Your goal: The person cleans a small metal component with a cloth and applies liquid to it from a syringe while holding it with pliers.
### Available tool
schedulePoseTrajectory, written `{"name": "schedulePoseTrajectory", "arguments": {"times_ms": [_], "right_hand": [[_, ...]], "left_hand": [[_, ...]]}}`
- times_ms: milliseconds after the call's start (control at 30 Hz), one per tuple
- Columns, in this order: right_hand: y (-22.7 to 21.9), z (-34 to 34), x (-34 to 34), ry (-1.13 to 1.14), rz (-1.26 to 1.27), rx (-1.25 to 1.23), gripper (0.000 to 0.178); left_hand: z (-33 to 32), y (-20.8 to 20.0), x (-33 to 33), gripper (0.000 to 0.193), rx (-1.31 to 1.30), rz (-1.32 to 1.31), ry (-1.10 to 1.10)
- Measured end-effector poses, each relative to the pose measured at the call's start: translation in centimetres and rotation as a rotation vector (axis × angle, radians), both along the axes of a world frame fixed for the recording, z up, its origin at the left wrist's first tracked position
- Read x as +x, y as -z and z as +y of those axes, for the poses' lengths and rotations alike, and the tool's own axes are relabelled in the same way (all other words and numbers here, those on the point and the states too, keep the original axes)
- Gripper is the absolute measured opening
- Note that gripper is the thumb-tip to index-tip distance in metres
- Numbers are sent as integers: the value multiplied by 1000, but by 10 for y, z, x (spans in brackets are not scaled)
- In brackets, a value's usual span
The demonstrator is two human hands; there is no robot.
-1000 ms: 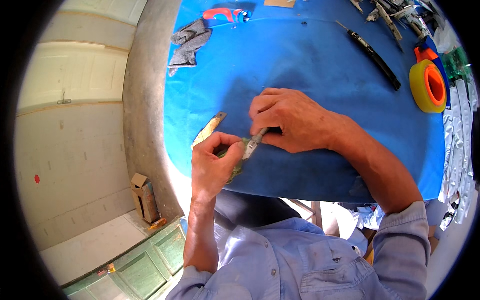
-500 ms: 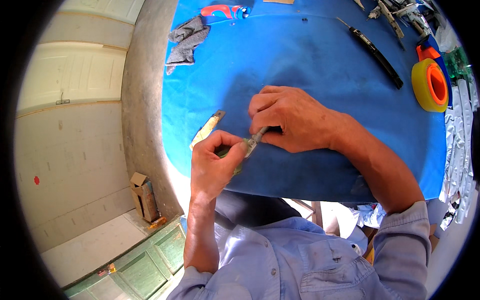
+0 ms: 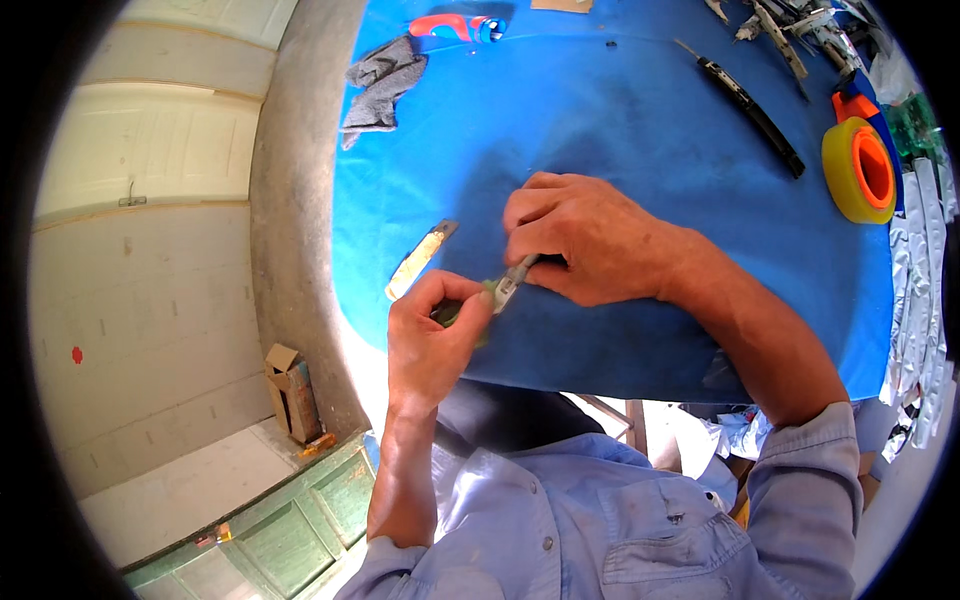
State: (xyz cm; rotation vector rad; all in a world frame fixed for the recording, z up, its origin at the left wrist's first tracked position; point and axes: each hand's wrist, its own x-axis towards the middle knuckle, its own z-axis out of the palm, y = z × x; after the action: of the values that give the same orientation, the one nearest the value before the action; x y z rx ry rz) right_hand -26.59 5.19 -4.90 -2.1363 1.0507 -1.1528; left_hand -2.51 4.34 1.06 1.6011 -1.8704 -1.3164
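Over the near middle of the blue-covered table, both hands are closed on one small light-grey metal piece (image 3: 506, 288) with a slot in it. My left hand (image 3: 432, 335) pinches its lower left end between thumb and fingers, together with something soft and green (image 3: 487, 300) that is mostly covered. Around the upper right end curl the fingers of my right hand (image 3: 590, 240), knuckles up, hiding that end. Just beyond the left hand lies a flat, narrow tool like a utility knife (image 3: 421, 261), with a worn yellowish body and a dark tip.
A grey cloth (image 3: 385, 85) and a red-and-blue tool (image 3: 457, 28) lie far left on the blue cover (image 3: 590, 120). Far right are a black pen-like tool (image 3: 750, 115), a tape roll (image 3: 838, 172) in its dispenser and a heap of metal parts (image 3: 800, 35). Silvery strips (image 3: 915, 300) hang at the right edge.
The view has shifted slightly, moving the left-side things a little to the right in the picture. Both hands keep their grips on the metal piece, nearly in place.
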Motion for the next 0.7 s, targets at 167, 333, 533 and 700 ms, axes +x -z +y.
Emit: {"name": "schedulePoseTrajectory", "arguments": {"times_ms": [167,333,533,700], "right_hand": [[0,0,0,3,27,9,14],[-1,1,0,6,19,13,15],[1,0,1,-1,6,14,15],[0,1,0,0,25,12,15]], "left_hand": [[-4,-6,-6,7,51,-4,22],[-9,-8,-14,8,80,-20,20],[-3,1,-1,8,-77,-5,71],[-8,-7,-2,8,86,-7,48]]}}
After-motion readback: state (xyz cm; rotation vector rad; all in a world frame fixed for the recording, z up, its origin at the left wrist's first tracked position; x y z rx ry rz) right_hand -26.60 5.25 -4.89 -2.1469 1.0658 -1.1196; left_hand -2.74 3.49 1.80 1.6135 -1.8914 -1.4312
